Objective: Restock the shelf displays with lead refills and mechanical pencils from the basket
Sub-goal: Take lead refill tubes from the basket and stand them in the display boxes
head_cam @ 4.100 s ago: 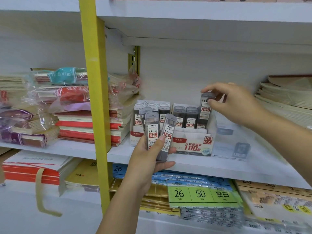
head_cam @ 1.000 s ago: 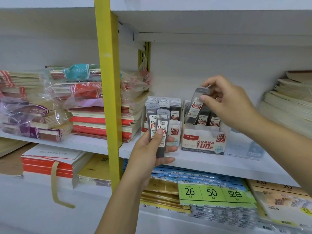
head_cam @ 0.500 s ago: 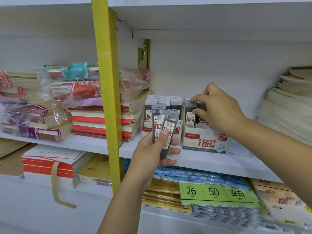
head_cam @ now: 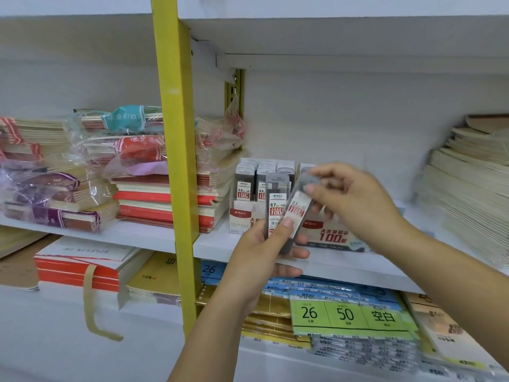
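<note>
Lead refill cases [head_cam: 276, 208]: two held low in left hand [head_cam: 264, 252], before shelf [head_cam: 214, 244] edge. Right hand [head_cam: 355, 199] pinches top of tilted case [head_cam: 298, 210]. Risk: pull drags neighbour from thumb grip, drops it. Display box [head_cam: 333, 237] just behind.

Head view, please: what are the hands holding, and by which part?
The left hand grips two lead refill cases by their lower halves; the right hand pinches the tilted case by its grey cap.

head cam | faces forward, slightly down — at shelf [head_cam: 217, 244] | close-in | single view
</note>
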Available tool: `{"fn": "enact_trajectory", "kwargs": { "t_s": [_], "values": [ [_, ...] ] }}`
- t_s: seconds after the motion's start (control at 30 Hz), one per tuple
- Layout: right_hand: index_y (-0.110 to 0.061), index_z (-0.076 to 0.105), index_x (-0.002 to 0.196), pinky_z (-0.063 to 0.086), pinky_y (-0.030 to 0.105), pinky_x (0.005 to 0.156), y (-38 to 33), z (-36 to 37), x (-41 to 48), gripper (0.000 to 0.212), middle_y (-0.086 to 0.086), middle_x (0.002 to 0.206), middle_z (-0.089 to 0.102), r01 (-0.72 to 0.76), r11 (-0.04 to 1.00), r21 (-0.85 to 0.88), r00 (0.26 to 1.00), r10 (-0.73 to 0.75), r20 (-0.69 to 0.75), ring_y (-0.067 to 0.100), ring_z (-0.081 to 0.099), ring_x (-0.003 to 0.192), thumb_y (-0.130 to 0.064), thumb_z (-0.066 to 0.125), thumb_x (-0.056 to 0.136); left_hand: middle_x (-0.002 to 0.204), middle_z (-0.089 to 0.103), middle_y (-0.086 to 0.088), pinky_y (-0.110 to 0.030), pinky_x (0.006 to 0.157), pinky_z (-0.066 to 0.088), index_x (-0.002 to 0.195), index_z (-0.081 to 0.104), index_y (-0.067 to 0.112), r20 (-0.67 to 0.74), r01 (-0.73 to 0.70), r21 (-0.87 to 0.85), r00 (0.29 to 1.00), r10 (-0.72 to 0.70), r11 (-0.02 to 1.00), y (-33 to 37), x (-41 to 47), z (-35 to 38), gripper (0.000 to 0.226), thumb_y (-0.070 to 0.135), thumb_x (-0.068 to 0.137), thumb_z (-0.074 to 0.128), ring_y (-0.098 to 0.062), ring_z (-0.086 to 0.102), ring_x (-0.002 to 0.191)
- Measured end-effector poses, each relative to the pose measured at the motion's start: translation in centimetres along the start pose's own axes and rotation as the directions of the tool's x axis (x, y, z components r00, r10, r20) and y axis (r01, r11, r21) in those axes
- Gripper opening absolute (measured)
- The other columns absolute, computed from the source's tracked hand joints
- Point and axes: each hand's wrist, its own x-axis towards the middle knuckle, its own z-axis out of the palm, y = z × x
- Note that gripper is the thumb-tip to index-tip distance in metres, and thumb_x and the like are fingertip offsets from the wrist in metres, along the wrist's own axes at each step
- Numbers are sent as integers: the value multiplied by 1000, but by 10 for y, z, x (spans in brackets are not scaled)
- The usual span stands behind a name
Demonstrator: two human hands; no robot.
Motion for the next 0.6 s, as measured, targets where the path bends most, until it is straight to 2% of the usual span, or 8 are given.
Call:
{"fn": "enact_trajectory", "kwargs": {
  "t_s": [0.07, 0.13, 0.2, 0.27, 0.4, 0.5, 0.6],
  "values": [
    [-32, 62, 96, 50, 22, 52, -7, -17, 8, 19, -8, 75, 71, 70, 996, 60, 988, -60, -144, 8, 65, 60, -14, 65, 91, 97, 78, -2, -25, 58, 57, 114, 66, 29, -13, 18, 0, 1000, -18, 1000, -1, 1, -2, 24, 43, 99, 54, -14, 74, 82],
    [-38, 60, 93, 50, 20, 56, -14, -37, 16, 22, -8, 80, 70, 175, 985, -4, 961, -171, -218, 9, 65, 67, -16, 63, 92, 95, 78, -1, -24, 56, 56, 114, 65, 27, -42, 30, 8, 999, -30, 1000, -1, 2, -5, 23, 38, 103, 48, -12, 73, 77],
    [-43, 59, 93, 50, 22, 62, -18, -50, 22, 25, -8, 85, 68, 251, 960, -127, 944, -272, -186, 12, 65, 75, -18, 62, 92, 95, 78, -1, -23, 55, 55, 114, 64, 27, -56, 26, 26, 998, -25, 999, 0, 3, -8, 23, 38, 104, 46, -10, 71, 72],
    [-44, 58, 95, 50, 23, 66, -16, -53, 25, 25, -10, 86, 67, 275, 929, -247, 942, -311, -123, 11, 65, 78, -19, 63, 92, 94, 78, -1, -22, 54, 54, 114, 64, 28, -59, 20, 36, 998, -18, 999, 0, 3, -8, 23, 38, 104, 46, -9, 69, 69],
    [-37, 58, 101, 45, 6, 68, -5, -43, 26, 22, -19, 85, 64, 305, 842, -446, 929, -367, -58, -4, 60, 77, -20, 65, 90, 92, 78, 1, -20, 52, 52, 115, 62, 27, -53, 15, 46, 999, -12, 999, 1, 2, -7, 23, 38, 104, 46, -8, 68, 67],
    [-34, 61, 101, 44, 7, 69, 3, -35, 31, 18, -19, 88, 60, 283, 797, -534, 941, -337, -4, -4, 58, 79, -23, 66, 88, 93, 78, 1, -21, 53, 53, 115, 62, 29, -48, 13, 56, 999, -10, 998, 1, 1, -6, 22, 39, 104, 45, -9, 68, 68],
    [-28, 66, 106, 40, 11, 70, 17, -27, 39, 19, -12, 93, 54, 217, 740, -637, 966, -256, 32, -3, 54, 77, -25, 68, 87, 93, 78, 1, -21, 54, 53, 114, 62, 30, -49, 11, 64, 999, -8, 998, 1, 1, -6, 22, 40, 104, 45, -8, 68, 68]
  ]
}}
